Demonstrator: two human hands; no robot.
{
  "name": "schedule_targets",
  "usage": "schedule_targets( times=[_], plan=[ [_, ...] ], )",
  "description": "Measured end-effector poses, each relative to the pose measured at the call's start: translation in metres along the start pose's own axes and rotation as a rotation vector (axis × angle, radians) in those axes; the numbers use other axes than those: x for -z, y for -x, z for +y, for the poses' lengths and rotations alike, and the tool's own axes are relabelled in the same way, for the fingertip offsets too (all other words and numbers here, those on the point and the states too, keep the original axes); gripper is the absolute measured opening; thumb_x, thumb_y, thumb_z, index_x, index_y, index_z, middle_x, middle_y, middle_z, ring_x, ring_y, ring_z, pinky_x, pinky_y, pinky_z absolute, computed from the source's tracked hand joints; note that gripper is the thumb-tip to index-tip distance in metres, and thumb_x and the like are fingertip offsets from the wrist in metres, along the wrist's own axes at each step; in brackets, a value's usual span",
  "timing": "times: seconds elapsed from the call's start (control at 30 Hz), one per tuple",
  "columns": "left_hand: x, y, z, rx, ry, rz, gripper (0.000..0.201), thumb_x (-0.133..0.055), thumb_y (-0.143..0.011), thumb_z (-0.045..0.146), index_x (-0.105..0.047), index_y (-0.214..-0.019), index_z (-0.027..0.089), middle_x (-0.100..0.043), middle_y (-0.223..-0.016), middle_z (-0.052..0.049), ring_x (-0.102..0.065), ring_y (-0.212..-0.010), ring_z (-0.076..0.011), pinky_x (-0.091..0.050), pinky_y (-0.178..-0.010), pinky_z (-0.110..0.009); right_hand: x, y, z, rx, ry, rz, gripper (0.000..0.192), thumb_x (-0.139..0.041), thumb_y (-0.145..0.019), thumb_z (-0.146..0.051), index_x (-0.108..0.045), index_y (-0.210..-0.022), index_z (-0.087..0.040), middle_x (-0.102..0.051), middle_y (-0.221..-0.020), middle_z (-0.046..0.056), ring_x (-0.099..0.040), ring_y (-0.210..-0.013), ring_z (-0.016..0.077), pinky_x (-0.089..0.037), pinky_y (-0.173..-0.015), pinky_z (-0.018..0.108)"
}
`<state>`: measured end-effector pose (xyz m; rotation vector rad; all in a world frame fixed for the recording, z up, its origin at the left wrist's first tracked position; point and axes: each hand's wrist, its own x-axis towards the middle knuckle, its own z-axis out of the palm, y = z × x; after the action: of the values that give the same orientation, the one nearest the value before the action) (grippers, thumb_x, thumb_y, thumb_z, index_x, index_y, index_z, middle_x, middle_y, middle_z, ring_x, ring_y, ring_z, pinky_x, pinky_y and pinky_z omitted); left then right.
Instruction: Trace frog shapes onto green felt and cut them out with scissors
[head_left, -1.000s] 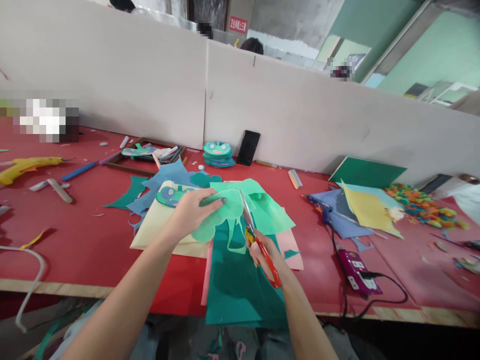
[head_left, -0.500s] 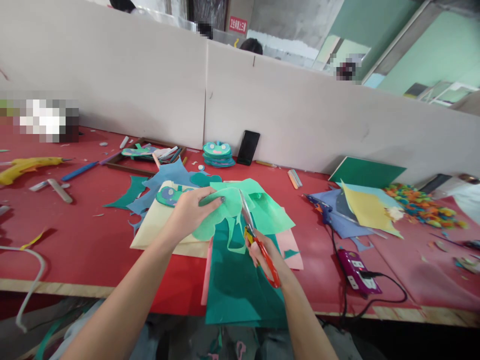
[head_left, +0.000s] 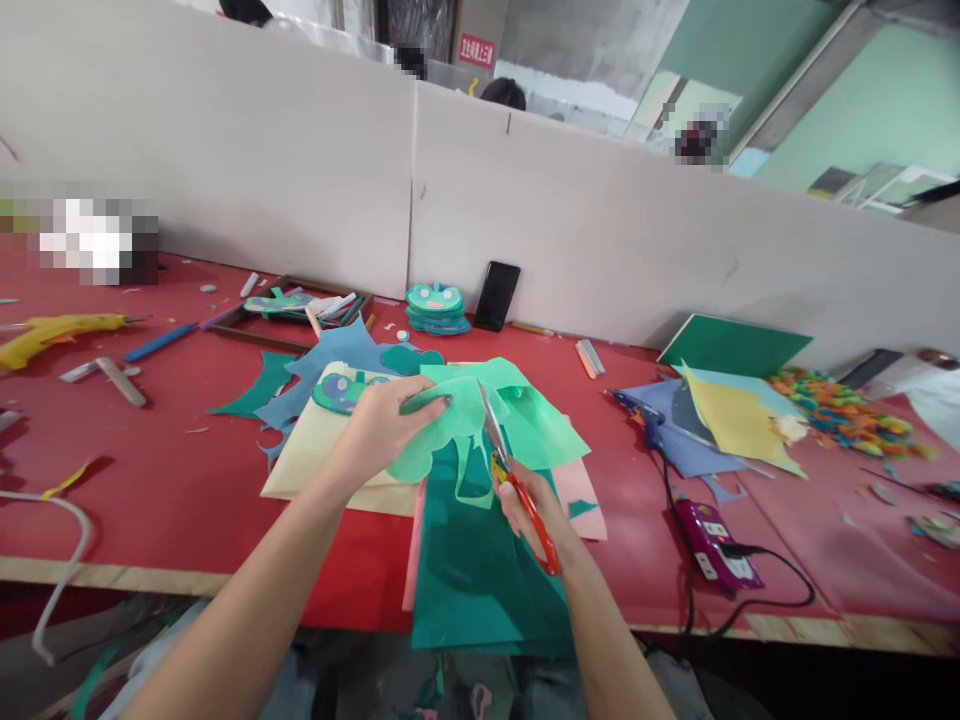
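My left hand (head_left: 394,425) pinches a light green felt sheet (head_left: 536,420) near its left part. In my right hand (head_left: 529,500) are scissors (head_left: 534,510) with red and yellow handles; their blades lie against the light green felt, and a thin cut strip hangs below. Under the work lies a dark green felt sheet (head_left: 480,590), which reaches past the table's front edge, with pink felt (head_left: 589,490) showing beneath it. A cream sheet (head_left: 300,470) and a teal-and-blue felt face piece (head_left: 341,388) lie by my left wrist.
A stack of felt faces (head_left: 436,308) and an upright phone (head_left: 497,295) stand near the white partition (head_left: 562,200). At left lies a yellow glue gun (head_left: 60,335); at right, a blue glue gun (head_left: 645,420) and a purple power strip (head_left: 716,550) with its cable.
Both hands stay almost in place, still on the felt and scissors. The scissors and the felt shift only very slightly.
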<state>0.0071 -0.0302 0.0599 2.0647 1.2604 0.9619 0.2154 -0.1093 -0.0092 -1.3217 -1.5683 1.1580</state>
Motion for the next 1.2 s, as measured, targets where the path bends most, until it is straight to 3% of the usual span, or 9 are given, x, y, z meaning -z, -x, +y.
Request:
schedule_targets(
  times=[0.73,0.97,1.2],
  plan=[
    [0.004,-0.003,-0.006,0.03,0.094,-0.073,0.029,-0.049,-0.082,0.043,-0.064,-0.084,0.018,-0.067,-0.086,-0.002,-0.059,-0.081,-0.018,-0.045,-0.071,-0.029,-0.001,0.001,0.004,-0.032,0.001,0.017,0.046,-0.046,-0.078,-0.065,-0.042,-0.071,-0.02,-0.029,-0.054,-0.006,-0.023,-0.043,0.0059,-0.017,-0.039,0.023],
    [0.001,-0.003,-0.001,0.082,0.112,-0.04,0.025,-0.051,-0.078,0.041,-0.065,-0.081,0.02,-0.064,-0.075,-0.001,-0.058,-0.075,-0.0184,-0.044,-0.062,-0.027,-0.001,-0.002,0.005,0.024,-0.043,0.017,0.048,-0.044,-0.077,-0.068,-0.043,-0.074,-0.02,-0.035,-0.058,-0.005,-0.029,-0.045,0.0072,-0.024,-0.04,0.023],
    [-0.02,0.0,0.003,0.117,0.299,-0.227,0.023,-0.051,-0.078,0.039,-0.062,-0.081,0.019,-0.06,-0.068,-0.001,-0.056,-0.068,-0.0167,-0.043,-0.056,-0.025,0.001,-0.002,0.01,0.015,-0.12,0.014,0.047,-0.039,-0.08,-0.067,-0.043,-0.081,-0.021,-0.033,-0.051,-0.007,-0.032,-0.04,0.0085,-0.028,-0.039,0.025]
  ],
)
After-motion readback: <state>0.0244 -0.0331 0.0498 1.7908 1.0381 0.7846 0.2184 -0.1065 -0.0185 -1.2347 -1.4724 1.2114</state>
